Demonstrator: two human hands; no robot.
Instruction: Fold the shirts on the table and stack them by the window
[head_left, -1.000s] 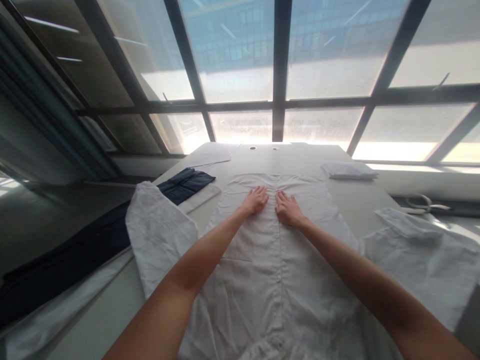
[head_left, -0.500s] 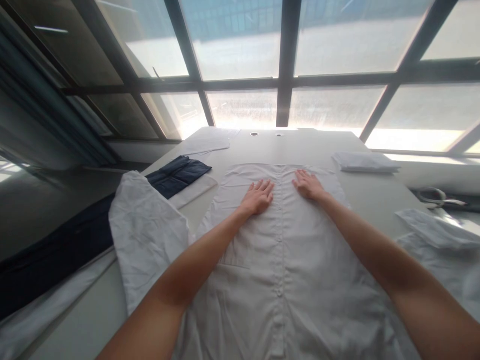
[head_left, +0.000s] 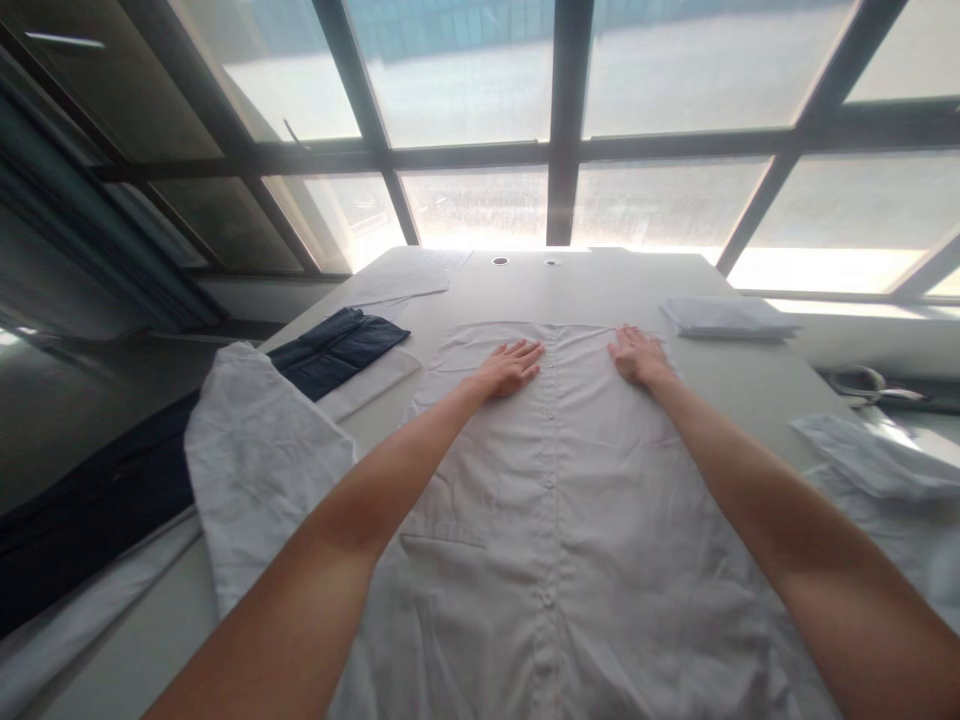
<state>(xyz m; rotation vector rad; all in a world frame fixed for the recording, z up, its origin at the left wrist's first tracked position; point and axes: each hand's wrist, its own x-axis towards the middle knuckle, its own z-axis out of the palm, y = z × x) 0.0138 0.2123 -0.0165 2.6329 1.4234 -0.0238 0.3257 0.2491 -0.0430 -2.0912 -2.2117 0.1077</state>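
While both palms lie flat and open on it, gripping nothing, the white shirt [head_left: 555, 480] spreads button-side up across the table [head_left: 600, 285]. The left hand [head_left: 508, 366] and right hand [head_left: 637, 355] rest near its far hem. It looks light, soft and easily creased, best pinched at the hem corners.

Navy garment [head_left: 330, 350] at table's [head_left: 600, 285] left edge; folded white cloth [head_left: 724, 317] far right; big windows [head_left: 480, 100] beyond.
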